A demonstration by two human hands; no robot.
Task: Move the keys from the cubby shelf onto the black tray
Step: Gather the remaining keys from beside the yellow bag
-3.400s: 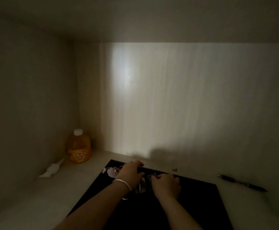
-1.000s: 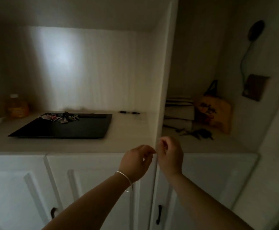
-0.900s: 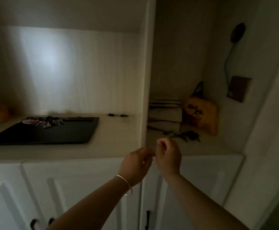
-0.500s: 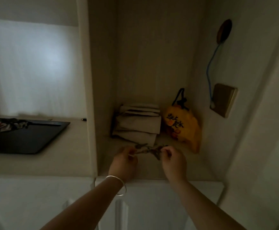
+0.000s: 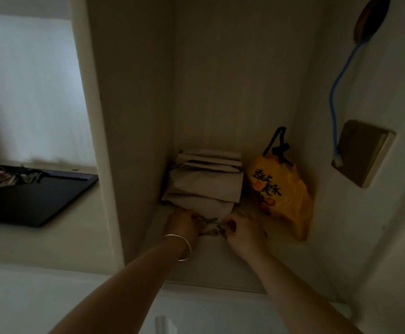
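Observation:
A bunch of keys [image 5: 212,229] lies on the floor of the narrow cubby shelf [image 5: 223,266], in front of folded cloth. My left hand [image 5: 181,224], with a silver bangle on the wrist, and my right hand [image 5: 243,231] close on the bunch from either side. Most of the keys are hidden between my fingers. The black tray [image 5: 52,196] sits on the counter to the left, beyond the divider, and another bunch of keys [image 5: 8,177] with a pink tag lies on its far left part.
Folded beige cloth [image 5: 204,182] is stacked at the back of the cubby. A yellow plastic bag [image 5: 281,191] leans in its right corner. A white divider panel [image 5: 107,141] separates cubby and counter. A brown wall plate [image 5: 363,153] with a blue cord hangs at right.
I left a bunch of keys on the tray, turned right to the cubby, and both hands reached in. Over the last half second they have closed in on the keys there.

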